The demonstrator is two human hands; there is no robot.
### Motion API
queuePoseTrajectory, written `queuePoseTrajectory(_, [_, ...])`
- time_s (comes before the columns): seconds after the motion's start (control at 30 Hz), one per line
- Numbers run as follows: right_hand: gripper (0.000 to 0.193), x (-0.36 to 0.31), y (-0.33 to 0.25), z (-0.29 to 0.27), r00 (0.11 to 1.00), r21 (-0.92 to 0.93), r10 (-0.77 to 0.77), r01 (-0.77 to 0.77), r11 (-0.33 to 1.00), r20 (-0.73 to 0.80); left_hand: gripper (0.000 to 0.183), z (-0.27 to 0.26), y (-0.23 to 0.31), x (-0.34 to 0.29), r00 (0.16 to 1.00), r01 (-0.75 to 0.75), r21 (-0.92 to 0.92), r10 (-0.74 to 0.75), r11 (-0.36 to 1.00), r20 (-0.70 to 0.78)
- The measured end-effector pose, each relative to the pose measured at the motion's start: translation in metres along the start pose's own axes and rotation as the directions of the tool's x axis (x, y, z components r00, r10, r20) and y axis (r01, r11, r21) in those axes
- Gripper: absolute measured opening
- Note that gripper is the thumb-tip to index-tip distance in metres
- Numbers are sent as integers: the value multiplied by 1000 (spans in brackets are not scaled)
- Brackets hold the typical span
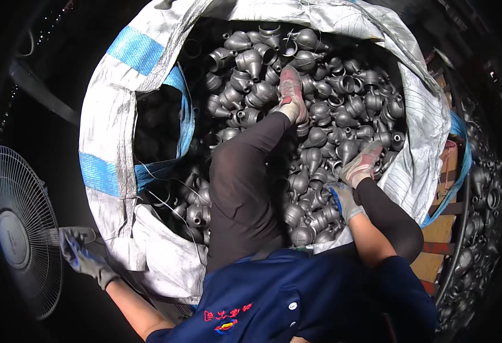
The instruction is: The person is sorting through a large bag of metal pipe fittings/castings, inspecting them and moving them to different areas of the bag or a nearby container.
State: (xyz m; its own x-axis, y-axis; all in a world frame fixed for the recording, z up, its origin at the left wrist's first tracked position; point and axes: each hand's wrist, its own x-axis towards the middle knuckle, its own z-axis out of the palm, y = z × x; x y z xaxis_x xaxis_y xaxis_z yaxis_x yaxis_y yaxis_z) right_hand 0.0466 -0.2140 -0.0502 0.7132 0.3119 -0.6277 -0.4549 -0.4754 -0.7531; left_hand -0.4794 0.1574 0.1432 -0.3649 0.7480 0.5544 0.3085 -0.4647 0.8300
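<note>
Off to the left, my left hand (86, 258), in a grey and blue work glove, is beside the back of a standing fan (13, 237). Its fingers look stretched out, and I see nothing held in them. My right hand (345, 201), gloved alike, reaches down among grey metal castings (312, 157) next to my right shoe (362, 164). What its fingertips touch is hidden in the pile. The castings are bulb-shaped with narrow necks and fill a big white woven bag (103, 128).
My left shoe (292, 94) rests on the castings inside the bag. Blue strap loops (187, 114) hang at its sides. A wooden pallet (437, 228) stands on the right, with more castings (469, 257) beyond it. Loose threads cross the bag's left rim.
</note>
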Motion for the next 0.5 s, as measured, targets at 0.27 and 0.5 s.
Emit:
queuePoseTrajectory(0.27, [16, 1, -13, 2, 984, 245, -149, 123, 962, 93, 36, 303, 65, -127, 347, 665, -196, -66, 720, 935])
queuePoseTrajectory(0.5, [14, 3, -13, -1, 987, 323, -145, 113, 940, 76, 33, 460, -43, -234, -38, 268, -73, 87, 960, 996])
